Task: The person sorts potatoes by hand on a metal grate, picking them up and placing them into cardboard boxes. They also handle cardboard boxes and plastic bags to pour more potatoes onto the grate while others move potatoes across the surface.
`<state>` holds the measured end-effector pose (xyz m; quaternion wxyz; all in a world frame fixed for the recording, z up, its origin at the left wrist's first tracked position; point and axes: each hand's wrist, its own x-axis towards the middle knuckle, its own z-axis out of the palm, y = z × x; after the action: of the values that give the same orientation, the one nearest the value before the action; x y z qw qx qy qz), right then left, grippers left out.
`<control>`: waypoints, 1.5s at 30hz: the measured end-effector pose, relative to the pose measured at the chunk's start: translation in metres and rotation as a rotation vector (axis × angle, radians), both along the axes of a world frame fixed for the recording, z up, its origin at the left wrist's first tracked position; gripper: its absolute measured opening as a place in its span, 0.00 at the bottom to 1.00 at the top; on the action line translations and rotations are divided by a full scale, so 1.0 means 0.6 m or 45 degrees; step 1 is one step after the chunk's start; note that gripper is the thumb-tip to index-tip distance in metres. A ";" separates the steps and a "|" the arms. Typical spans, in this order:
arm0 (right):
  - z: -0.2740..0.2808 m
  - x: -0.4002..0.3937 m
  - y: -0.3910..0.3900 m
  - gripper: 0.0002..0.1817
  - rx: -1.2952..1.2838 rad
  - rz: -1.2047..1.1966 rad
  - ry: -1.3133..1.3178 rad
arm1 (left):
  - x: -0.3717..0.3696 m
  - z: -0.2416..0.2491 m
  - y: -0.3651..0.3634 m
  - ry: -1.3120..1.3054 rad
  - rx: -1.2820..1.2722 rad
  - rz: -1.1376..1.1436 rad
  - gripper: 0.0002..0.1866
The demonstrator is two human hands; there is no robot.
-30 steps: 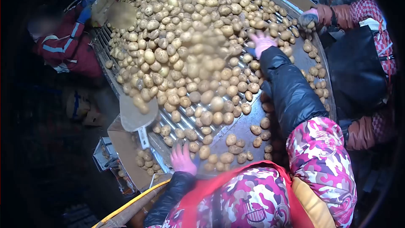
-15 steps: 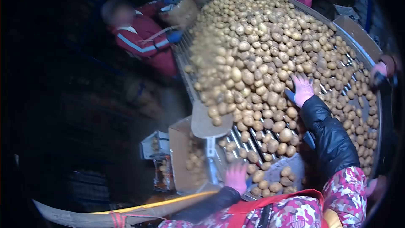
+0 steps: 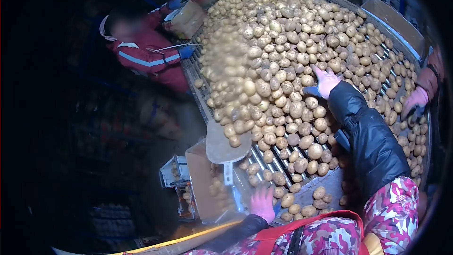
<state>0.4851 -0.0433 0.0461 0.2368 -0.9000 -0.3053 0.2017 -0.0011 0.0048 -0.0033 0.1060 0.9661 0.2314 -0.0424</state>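
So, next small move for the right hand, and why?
Probably draw the right hand back toward the body, raking potatoes along: its fingers are spread over the pile, while metal bars show through gaps nearer the body.

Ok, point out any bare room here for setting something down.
The clearest patch is the grey sheet, between the main heap of potatoes, the small cluster near the left hand, and the right sleeve. The scoop's near half also looks bare. It's crowded around the right hand and beyond.
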 end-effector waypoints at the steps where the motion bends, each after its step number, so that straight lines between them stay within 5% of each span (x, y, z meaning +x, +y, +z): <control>1: 0.002 0.001 0.002 0.63 -0.006 -0.013 -0.002 | 0.000 0.002 -0.001 -0.010 0.006 -0.003 0.35; 24: -0.032 0.069 0.033 0.74 -0.068 0.098 0.122 | 0.001 0.014 0.000 0.142 0.088 -0.032 0.37; 30: -0.049 0.019 0.019 0.63 -0.052 -0.031 -0.118 | -0.015 -0.008 0.008 0.206 0.029 -0.064 0.44; 40: -0.029 -0.181 -0.047 0.49 -0.074 0.179 -0.349 | -0.002 0.010 -0.006 0.126 0.050 -0.009 0.47; 45: 0.029 -0.284 -0.084 0.40 -0.192 0.455 -0.197 | -0.001 0.006 -0.009 0.065 0.116 -0.029 0.45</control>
<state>0.3150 -0.0937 0.0636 0.1051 -0.8595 -0.4614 0.1930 -0.0019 -0.0008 0.0005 0.0555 0.9711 0.2247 -0.0577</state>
